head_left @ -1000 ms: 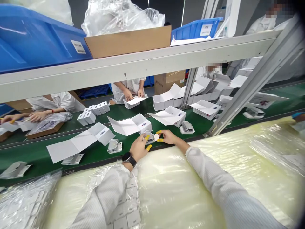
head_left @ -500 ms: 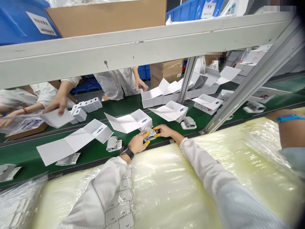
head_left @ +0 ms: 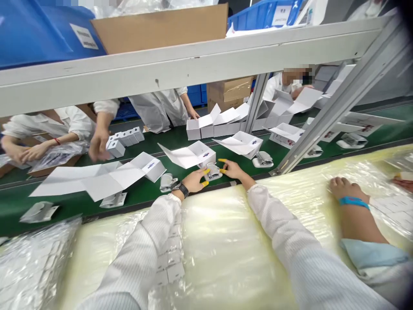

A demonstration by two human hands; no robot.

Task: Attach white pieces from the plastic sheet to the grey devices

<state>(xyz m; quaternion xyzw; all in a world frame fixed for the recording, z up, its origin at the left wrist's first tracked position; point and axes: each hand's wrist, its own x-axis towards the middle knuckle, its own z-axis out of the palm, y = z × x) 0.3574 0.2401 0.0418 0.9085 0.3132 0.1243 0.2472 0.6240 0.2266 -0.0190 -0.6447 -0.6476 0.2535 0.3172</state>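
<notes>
1. Packet [head_left: 213,172]: a small grey-and-white bundle with a rounded front, lying on the green belt [head_left: 146,188] near its near edge, between the two hands.
2. Left hand [head_left: 195,181]: yellow covers on the tips of finger and thumb; black watch [head_left: 183,189] at the wrist. Grip: finger and thumb parted, a fingertip against the packet's left side, nothing clasped between them.
3. Right hand [head_left: 232,169]: yellow-tipped likewise. Grip: forefinger and thumb well spread, the thumb at the packet's right edge, the forefinger free of it.
4. Box [head_left: 202,151]: smooth white card, its long flap laid out to the left, standing just behind the packet; a blue mark inside is too small to read.
5. Labels: the white label [head_left: 84,36] on the left blue bin [head_left: 48,34] carries dark lines, blurred; that on the right bin [head_left: 254,19] shows dark characters, equally illegible.
6. Carton [head_left: 161,30]: plain brown cardboard, between the bins, holding crinkled clear plastic.
7. Film [head_left: 222,241]: glossy, yellowish, wrinkled sheeting in the foreground.
8. Co-worker's hand [head_left: 345,189]: resting on similar film, with a blue wristband [head_left: 355,201].
</notes>
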